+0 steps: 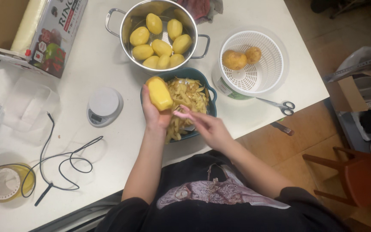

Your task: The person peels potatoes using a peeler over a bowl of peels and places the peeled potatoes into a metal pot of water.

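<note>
**Peeled potato over the bowl of peelings**

The left hand is wrapping its fingers around a peeled yellow potato, holding it tilted just above the left rim of a dark teal bowl that is brimming with potato peelings. The right hand is reaching in over the bowl's near edge with its fingers stretched out toward the potato; whether it is gripping a peeler is too blurred to tell. Just behind the bowl, a steel pot is holding several more peeled potatoes. To the right, a white strainer basket is carrying two unpeeled potatoes. Scissors are lying on the white counter near its right edge, and a small kitchen scale is sitting left of the bowl.
</note>
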